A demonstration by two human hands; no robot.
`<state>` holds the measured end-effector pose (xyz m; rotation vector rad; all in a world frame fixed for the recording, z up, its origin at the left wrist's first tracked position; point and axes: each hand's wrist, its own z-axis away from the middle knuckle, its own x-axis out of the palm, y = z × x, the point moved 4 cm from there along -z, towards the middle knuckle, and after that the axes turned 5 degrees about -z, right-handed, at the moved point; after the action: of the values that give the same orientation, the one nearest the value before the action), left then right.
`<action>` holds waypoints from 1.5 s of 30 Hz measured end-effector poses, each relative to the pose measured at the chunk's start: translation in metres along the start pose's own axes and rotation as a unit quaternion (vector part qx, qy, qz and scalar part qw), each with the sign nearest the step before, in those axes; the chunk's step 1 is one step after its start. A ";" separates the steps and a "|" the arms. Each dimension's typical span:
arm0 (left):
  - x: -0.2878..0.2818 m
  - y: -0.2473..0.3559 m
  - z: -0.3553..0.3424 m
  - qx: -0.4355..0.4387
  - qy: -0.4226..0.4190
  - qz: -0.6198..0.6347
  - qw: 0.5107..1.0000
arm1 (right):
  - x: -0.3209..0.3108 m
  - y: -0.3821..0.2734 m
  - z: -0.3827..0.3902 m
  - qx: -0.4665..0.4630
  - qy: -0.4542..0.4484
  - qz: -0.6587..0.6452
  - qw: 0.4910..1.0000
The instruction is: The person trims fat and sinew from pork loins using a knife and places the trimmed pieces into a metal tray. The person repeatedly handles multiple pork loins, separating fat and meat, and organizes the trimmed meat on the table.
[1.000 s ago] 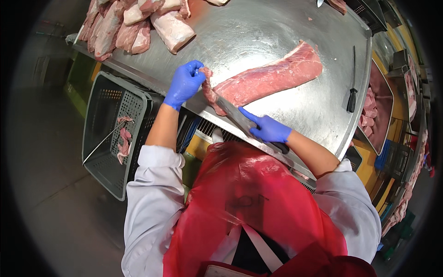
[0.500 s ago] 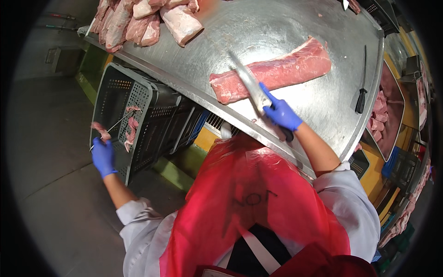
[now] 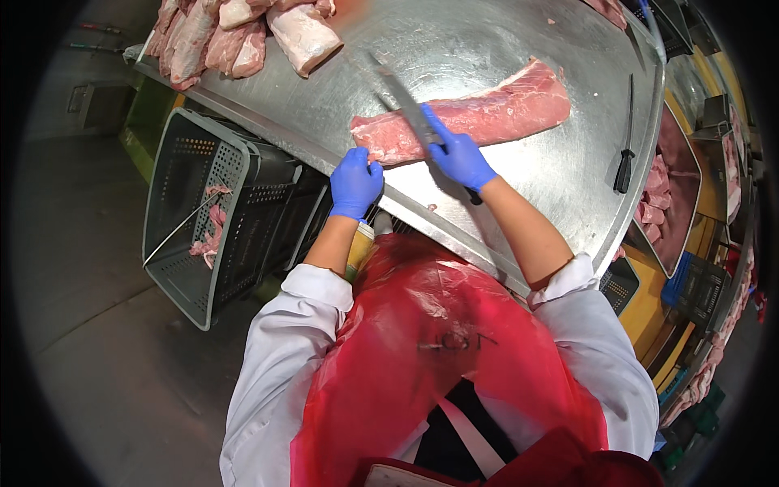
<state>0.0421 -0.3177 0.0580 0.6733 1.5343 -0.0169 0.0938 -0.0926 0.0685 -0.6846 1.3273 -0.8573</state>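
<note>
A long, pale red boneless loin (image 3: 503, 109) lies on the steel table (image 3: 560, 187). My right hand (image 3: 464, 160), in a blue glove, grips a knife (image 3: 410, 105) by its dark handle, index finger stretched along the blade. The blade slants across the loin's left part, its tip pointing far left; whether it touches the meat I cannot tell. My left hand (image 3: 355, 185), also gloved in blue, is closed at the loin's near left corner, over the table edge. Its fingertips are partly hidden against the meat.
Several cut meat pieces (image 3: 235, 40) are heaped at the far left. A grey perforated crate (image 3: 182, 280) with meat trimmings (image 3: 213, 235) and a thin rod stands left below the table. At right lie a sharpening steel (image 3: 625, 166) and, beyond the edge, a tub (image 3: 682, 219) of meat.
My left hand has moved right from the crate to the loin's left end, letting go of a meat scrap and the rod. The knife has shifted slightly left and up.
</note>
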 end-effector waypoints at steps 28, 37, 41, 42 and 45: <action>-0.044 0.014 -0.075 0.133 -0.013 -0.047 0.990 | 0.003 -0.041 -0.126 -0.191 -0.383 0.117 0.896; -0.060 0.012 -0.085 0.134 -0.017 -0.053 0.989 | -0.068 -0.016 -0.130 -0.086 -0.474 0.216 0.849; -0.063 0.017 -0.085 0.160 -0.042 -0.067 0.984 | -0.022 -0.047 -0.124 -0.189 -0.429 0.270 0.841; -0.067 0.008 -0.081 0.145 -0.030 -0.053 0.987 | -0.037 -0.047 -0.120 -0.175 -0.435 0.286 0.836; -0.087 -0.017 -0.054 0.112 -0.010 -0.023 0.993 | -0.097 -0.017 -0.094 -0.133 -0.453 0.336 0.815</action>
<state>-0.0203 -0.3439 0.1362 0.8127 1.5421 -0.2333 -0.0050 -0.0152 0.1223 -0.6390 0.6926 0.2617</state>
